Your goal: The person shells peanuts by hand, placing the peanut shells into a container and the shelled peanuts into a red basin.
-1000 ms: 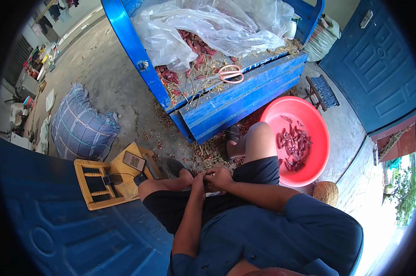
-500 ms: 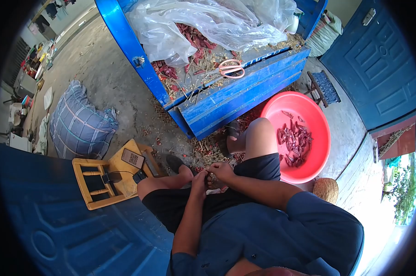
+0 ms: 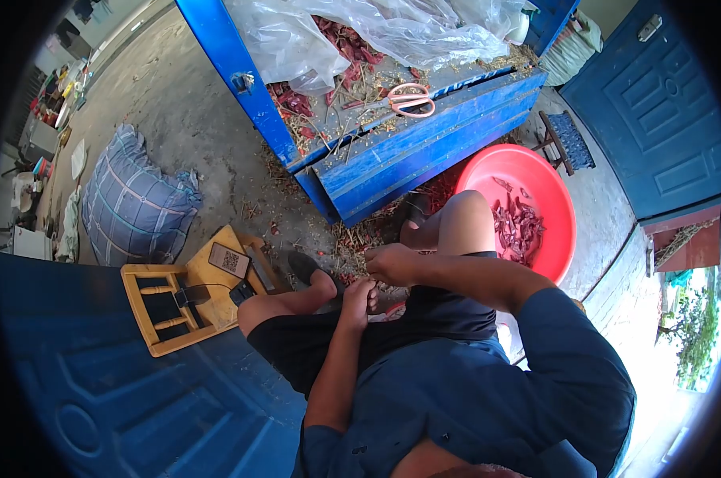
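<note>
My left hand [image 3: 359,299] is closed above my lap, its fingers curled; what it holds, if anything, is hidden. Just up and to the right of it, my right hand [image 3: 392,264] is also closed, fingers pressed together, and I cannot make out anything in them. A small red thing [image 3: 394,309] shows beside my left hand, over my lap, too small to name. To the right of my knee stands a red plastic basin [image 3: 558,199] with dried red chillies [image 3: 521,231] in it.
Pink-handled scissors [image 3: 410,100] lie on the blue cart [image 3: 432,151] ahead, among chillies, stalks and plastic sheeting [image 3: 424,48]. A wooden chair [image 3: 149,311] with a phone [image 3: 229,261] is at left, near a plaid sack [image 3: 141,203]. A small stool [image 3: 568,142] stands beyond the basin.
My right hand has moved up and away from my left hand, which it was touching; the right elbow has swung outward. My left hand has shifted slightly right. The view has tilted a little.
</note>
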Demonstrator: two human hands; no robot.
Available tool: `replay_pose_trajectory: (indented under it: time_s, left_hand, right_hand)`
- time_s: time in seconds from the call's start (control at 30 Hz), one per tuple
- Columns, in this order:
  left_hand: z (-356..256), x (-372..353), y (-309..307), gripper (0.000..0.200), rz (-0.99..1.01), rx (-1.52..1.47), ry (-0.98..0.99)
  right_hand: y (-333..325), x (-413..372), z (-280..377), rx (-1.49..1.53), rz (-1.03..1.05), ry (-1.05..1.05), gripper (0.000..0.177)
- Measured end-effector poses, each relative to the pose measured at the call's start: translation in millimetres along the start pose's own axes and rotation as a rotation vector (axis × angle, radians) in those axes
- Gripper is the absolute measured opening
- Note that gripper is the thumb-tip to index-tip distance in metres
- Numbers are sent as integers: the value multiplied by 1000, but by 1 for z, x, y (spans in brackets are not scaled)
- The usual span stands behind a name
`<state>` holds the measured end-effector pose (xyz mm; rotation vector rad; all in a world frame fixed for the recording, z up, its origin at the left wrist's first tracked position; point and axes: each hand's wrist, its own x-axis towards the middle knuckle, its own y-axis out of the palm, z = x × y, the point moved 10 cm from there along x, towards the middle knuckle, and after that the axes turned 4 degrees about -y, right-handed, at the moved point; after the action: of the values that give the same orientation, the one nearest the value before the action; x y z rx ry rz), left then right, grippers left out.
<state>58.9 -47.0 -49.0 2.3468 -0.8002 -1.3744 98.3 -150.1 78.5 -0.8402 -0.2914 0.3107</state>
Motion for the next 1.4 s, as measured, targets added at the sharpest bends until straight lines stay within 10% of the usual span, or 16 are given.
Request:
replay_pose_trajectory:
  time_s: [0.3, 0.57, 0.77, 1.1, 1.3, 1.4]
  left_hand:
    - [-34, -1, -48, 16, -49, -135, 139]
    - [-7, -3, -11, 7, -46, 49, -16]
    - [-7, 3, -16, 7, -123, 109, -35]
    - [5, -1, -3, 11, -88, 202, -44]
    - [11, -2, -13, 23, -106, 164, -58]
    - [11, 6, -13, 23, -102, 173, -83]
  right_hand:
    - [28, 1, -14, -285, 969, -85, 20]
    - [1, -23, -60, 81, 149, 472, 34]
    - [30, -23, -15, 148, 45, 199, 31]
    - [26, -35, -26, 54, 160, 340, 16]
    - [-198, -136, -49, -198, -696, 654, 17]
    - [-252, -262, -85, -512, -653, 1038, 16]
